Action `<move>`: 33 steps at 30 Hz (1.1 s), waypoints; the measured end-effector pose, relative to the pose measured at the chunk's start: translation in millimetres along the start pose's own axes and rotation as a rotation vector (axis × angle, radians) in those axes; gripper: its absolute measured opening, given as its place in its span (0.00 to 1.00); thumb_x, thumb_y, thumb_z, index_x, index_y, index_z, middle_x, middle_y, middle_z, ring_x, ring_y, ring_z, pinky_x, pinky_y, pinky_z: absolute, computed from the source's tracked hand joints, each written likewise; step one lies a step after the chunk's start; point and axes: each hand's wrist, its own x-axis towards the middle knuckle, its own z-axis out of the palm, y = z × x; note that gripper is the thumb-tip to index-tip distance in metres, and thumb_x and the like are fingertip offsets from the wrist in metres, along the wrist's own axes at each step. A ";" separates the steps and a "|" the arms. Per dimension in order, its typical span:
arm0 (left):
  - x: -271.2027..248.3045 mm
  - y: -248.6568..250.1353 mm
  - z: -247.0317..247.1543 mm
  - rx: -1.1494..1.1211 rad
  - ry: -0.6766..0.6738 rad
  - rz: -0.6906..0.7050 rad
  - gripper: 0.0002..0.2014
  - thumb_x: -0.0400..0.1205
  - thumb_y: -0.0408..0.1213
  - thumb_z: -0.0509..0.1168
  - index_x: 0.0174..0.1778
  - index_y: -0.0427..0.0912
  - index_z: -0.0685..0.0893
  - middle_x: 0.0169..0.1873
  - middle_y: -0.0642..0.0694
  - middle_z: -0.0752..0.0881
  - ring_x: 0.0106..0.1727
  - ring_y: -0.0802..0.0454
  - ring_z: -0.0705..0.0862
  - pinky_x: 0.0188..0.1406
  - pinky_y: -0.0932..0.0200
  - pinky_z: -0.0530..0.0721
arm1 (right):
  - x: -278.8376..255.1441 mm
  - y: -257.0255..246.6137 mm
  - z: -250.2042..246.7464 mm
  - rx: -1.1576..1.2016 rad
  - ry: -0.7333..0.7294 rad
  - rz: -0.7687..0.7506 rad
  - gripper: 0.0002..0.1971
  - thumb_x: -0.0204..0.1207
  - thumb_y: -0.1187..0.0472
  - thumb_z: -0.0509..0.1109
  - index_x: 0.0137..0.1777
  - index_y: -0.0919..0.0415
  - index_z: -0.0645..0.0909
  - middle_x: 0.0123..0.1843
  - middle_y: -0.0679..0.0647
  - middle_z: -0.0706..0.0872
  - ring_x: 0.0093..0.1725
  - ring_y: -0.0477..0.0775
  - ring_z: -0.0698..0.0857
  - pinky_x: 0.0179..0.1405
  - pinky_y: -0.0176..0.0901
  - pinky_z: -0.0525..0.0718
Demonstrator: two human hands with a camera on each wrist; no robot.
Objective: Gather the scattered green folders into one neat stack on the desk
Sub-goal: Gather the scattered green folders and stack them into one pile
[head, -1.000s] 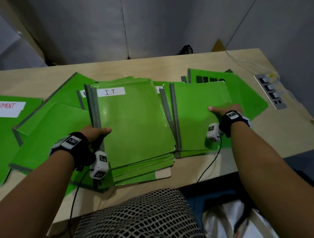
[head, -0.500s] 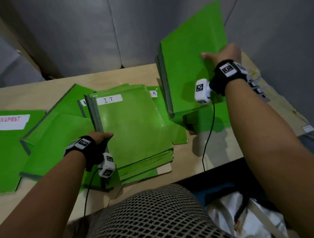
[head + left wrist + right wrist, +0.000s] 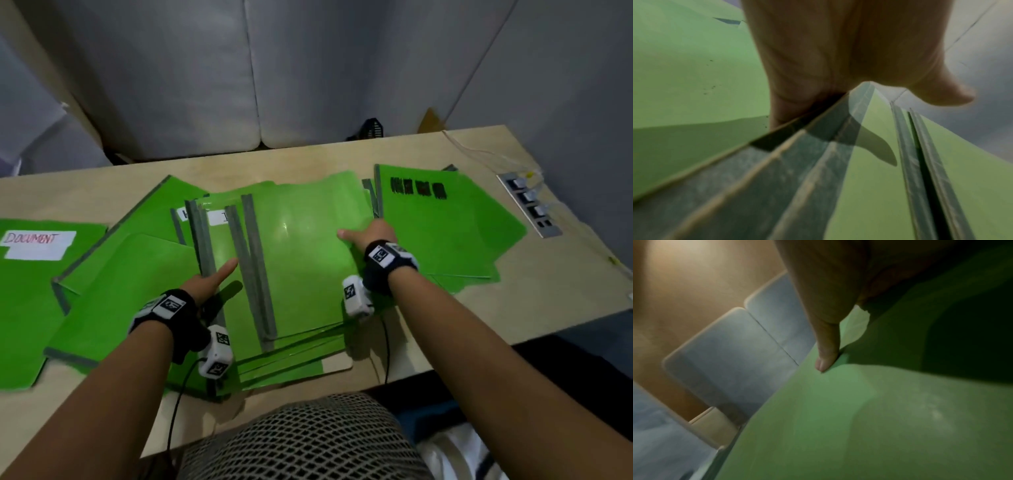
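Right hand point(image 3: 368, 236) pinches the right edge of a pair of green folders point(image 3: 301, 260), thumb on top, fingers tucked under; the right wrist view shows the thumb point(image 3: 826, 353) pressed on the cover. The pair lies on the central stack point(image 3: 274, 346), offset to the right, its two grey spines inboard of the stack's own spine. Left hand point(image 3: 205, 282) sits at the stack's left spine edge, thumb stretched out over the top cover, fingers down along the side; the left wrist view is too blurred to say whether they curl under, so grip can't be called.

Step in hand, by my read: seating the added pair on the stack. To do it well: slide the pair left until the spines line up, use the left hand as a stop, let go only once flat, then tap the near edges, which fan out unevenly.

More loose folders on the worktop point(image 3: 428, 349): a folder with black scribble point(image 3: 445, 226) just right of the stack, several overlapping folders point(image 3: 113, 274) on the left, one labelled "DOCUMENT" point(image 3: 37, 240) at far left. Power strip point(image 3: 529, 205) at the right end. Stack is near the front edge, centre.
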 end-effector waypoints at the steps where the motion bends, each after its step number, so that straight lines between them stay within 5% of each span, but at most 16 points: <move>1: 3.8 1.1 1.2 0.034 0.035 0.014 0.53 0.59 0.74 0.67 0.61 0.26 0.79 0.48 0.30 0.85 0.37 0.41 0.82 0.44 0.49 0.83 | 0.3 5.4 9.9 -0.035 -0.003 0.003 0.42 0.68 0.43 0.78 0.74 0.70 0.70 0.63 0.65 0.83 0.59 0.64 0.84 0.49 0.49 0.82; 5: 10.1 -5.1 6.8 0.040 0.068 0.001 0.48 0.66 0.64 0.74 0.70 0.26 0.76 0.55 0.32 0.88 0.30 0.46 0.81 0.27 0.61 0.77 | 0.5 15.0 40.8 -0.163 -0.049 -0.007 0.50 0.69 0.41 0.76 0.81 0.69 0.56 0.73 0.65 0.76 0.69 0.67 0.79 0.62 0.56 0.82; 8: 16.6 -10.0 4.0 0.025 0.077 -0.006 0.59 0.52 0.66 0.80 0.73 0.30 0.74 0.66 0.26 0.81 0.58 0.31 0.86 0.40 0.49 0.86 | 4.9 15.8 43.0 -0.376 -0.050 -0.115 0.38 0.73 0.37 0.69 0.73 0.66 0.71 0.71 0.65 0.78 0.65 0.65 0.81 0.60 0.56 0.83; 10: 18.2 -10.3 2.5 0.019 0.070 0.002 0.55 0.59 0.62 0.80 0.76 0.31 0.71 0.71 0.25 0.77 0.66 0.28 0.81 0.52 0.40 0.85 | 12.8 17.7 30.5 -0.557 0.039 -0.153 0.34 0.75 0.35 0.64 0.70 0.64 0.74 0.74 0.65 0.73 0.70 0.65 0.75 0.66 0.61 0.78; 13: 17.6 -6.5 2.6 0.033 0.054 0.003 0.45 0.70 0.56 0.76 0.76 0.30 0.71 0.72 0.25 0.75 0.69 0.28 0.78 0.61 0.36 0.81 | 26.9 30.5 -0.7 -0.646 0.142 -0.021 0.47 0.70 0.33 0.69 0.80 0.61 0.59 0.82 0.66 0.59 0.81 0.69 0.60 0.73 0.74 0.65; 17: 18.5 -5.7 1.8 0.060 0.054 -0.005 0.47 0.69 0.56 0.76 0.78 0.32 0.68 0.69 0.28 0.79 0.64 0.30 0.82 0.56 0.42 0.84 | 42.3 60.3 -27.9 -0.582 0.064 0.225 0.64 0.60 0.25 0.70 0.84 0.63 0.44 0.84 0.72 0.47 0.82 0.77 0.50 0.75 0.79 0.58; 21: 19.0 -5.7 1.0 0.082 0.062 -0.010 0.48 0.69 0.56 0.76 0.79 0.31 0.67 0.70 0.29 0.78 0.65 0.30 0.81 0.59 0.41 0.83 | 51.4 65.6 -32.7 -0.633 0.031 0.263 0.66 0.60 0.23 0.68 0.84 0.66 0.42 0.83 0.74 0.46 0.81 0.79 0.52 0.77 0.75 0.57; 23: 20.7 -6.7 0.9 0.074 0.061 -0.010 0.50 0.68 0.57 0.77 0.79 0.31 0.65 0.72 0.29 0.77 0.67 0.30 0.80 0.62 0.39 0.82 | 74.0 70.5 -30.2 -0.655 -0.003 0.265 0.68 0.54 0.19 0.67 0.83 0.66 0.50 0.83 0.75 0.52 0.79 0.80 0.57 0.75 0.77 0.61; 26: 21.4 -8.4 0.9 0.069 0.067 -0.006 0.51 0.68 0.58 0.77 0.79 0.31 0.66 0.72 0.29 0.76 0.68 0.30 0.79 0.64 0.38 0.81 | 127.0 96.4 -19.7 -0.742 -0.031 0.187 0.64 0.35 0.15 0.66 0.67 0.60 0.78 0.70 0.75 0.76 0.65 0.77 0.78 0.62 0.73 0.77; 28: 20.4 -8.0 1.4 0.078 0.075 -0.013 0.50 0.68 0.57 0.76 0.79 0.30 0.66 0.73 0.29 0.75 0.68 0.29 0.79 0.64 0.37 0.81 | 129.6 97.7 -20.7 -0.740 -0.019 0.132 0.49 0.30 0.22 0.66 0.49 0.57 0.81 0.50 0.69 0.79 0.48 0.69 0.78 0.47 0.65 0.81; 33: 22.0 -9.6 -0.3 0.053 0.068 0.003 0.52 0.66 0.58 0.78 0.78 0.31 0.67 0.72 0.29 0.76 0.68 0.29 0.79 0.65 0.35 0.80 | 69.7 78.9 -39.8 -0.689 0.023 0.079 0.30 0.61 0.31 0.69 0.31 0.62 0.76 0.39 0.63 0.83 0.46 0.64 0.84 0.52 0.57 0.85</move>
